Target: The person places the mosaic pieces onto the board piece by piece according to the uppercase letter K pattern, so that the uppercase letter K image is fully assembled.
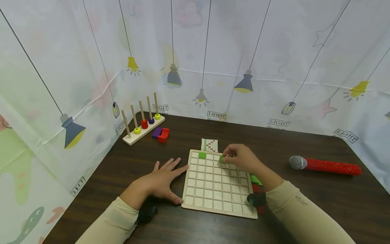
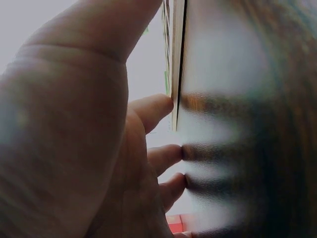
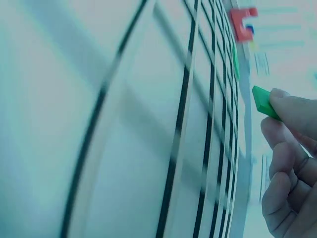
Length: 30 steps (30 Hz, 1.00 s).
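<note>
A small green tile [image 1: 221,159] sits pinched in the grip of the right hand [image 1: 240,158], caught between thumb and curled fingertips [image 3: 287,106], just above the far rows of the wooden grid board [image 1: 195,200]. From the wrist view the tile is tilted, one corner poking out past the fingers, close to the board's squares but I cannot tell whether it touches them. Another green tile [image 1: 202,155] already lies in a square near the board's far left corner. The left hand [image 1: 161,181] lies flat on the dark counter [image 1: 304,210], fingers straight and spread, holding nothing; its fingertips meet the board's left edge. More green and red pieces [image 1: 255,179] lie by the board's right side, partly hidden under the right forearm. A patterned card [image 1: 210,145] rests just beyond the board. Farther left stand a peg rack with coloured rings [image 1: 143,125] and red and purple blocks [image 1: 161,134]; a red microphone [image 1: 326,165] lies well off to the right.
</note>
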Each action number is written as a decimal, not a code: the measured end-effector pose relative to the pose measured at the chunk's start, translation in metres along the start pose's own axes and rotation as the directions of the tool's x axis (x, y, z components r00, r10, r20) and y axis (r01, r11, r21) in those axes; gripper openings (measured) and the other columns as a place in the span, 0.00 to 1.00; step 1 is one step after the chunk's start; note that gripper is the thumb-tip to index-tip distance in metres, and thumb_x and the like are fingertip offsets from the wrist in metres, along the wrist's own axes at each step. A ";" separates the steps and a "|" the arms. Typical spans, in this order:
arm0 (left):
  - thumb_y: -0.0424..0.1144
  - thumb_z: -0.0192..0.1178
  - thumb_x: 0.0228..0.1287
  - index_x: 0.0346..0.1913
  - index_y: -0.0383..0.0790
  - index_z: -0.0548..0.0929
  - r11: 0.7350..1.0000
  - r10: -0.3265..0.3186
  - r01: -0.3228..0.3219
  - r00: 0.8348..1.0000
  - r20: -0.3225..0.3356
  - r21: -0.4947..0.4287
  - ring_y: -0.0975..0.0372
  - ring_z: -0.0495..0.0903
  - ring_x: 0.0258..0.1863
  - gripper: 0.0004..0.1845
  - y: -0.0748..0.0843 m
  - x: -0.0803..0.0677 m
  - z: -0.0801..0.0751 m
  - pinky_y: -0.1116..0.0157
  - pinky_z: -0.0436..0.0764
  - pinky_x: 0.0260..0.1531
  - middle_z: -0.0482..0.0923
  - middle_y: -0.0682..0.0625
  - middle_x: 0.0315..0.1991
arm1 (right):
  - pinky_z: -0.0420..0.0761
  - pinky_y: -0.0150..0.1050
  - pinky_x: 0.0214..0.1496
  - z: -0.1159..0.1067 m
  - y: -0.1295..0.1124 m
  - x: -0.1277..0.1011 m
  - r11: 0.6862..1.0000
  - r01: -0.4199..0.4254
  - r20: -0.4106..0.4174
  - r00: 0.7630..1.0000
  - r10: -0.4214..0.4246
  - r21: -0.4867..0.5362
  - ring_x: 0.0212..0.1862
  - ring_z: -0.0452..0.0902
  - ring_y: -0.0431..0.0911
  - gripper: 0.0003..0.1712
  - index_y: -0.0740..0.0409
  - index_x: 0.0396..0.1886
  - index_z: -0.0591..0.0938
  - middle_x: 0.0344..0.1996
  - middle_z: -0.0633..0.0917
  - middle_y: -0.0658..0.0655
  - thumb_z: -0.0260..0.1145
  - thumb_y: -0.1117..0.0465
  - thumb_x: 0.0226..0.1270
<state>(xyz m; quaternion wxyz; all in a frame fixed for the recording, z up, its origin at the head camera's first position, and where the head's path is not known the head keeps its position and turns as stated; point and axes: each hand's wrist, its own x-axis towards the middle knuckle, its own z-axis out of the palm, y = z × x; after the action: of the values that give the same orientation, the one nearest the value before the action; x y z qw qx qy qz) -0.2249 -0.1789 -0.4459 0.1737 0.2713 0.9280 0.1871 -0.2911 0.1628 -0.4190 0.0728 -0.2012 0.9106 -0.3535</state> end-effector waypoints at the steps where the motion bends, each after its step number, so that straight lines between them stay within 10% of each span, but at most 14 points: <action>1: 0.70 0.74 0.47 0.83 0.61 0.50 1.000 0.000 0.000 1.000 0.000 -0.003 0.50 0.33 0.80 0.63 0.000 0.000 0.000 0.34 0.30 0.69 0.36 0.49 0.83 | 0.77 0.44 0.36 0.005 -0.006 0.003 1.000 0.003 0.014 1.000 -0.004 0.016 0.36 0.77 0.48 0.07 0.54 0.42 0.84 0.35 0.82 0.52 0.72 0.58 0.69; 30: 0.71 0.73 0.48 0.83 0.60 0.51 1.000 -0.012 0.012 1.000 -0.001 0.010 0.50 0.34 0.81 0.63 0.001 -0.001 -0.002 0.34 0.32 0.70 0.36 0.49 0.83 | 0.79 0.44 0.39 0.050 -0.043 0.040 0.996 0.003 0.074 0.997 0.004 -0.085 0.37 0.78 0.45 0.08 0.52 0.44 0.86 0.35 0.82 0.50 0.73 0.58 0.68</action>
<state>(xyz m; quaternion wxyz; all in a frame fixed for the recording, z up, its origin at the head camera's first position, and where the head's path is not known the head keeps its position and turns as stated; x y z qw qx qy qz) -0.2247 -0.1795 -0.4438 0.1731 0.2667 0.9305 0.1817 -0.2999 0.0867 -0.4261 0.0982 -0.2168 0.9215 -0.3069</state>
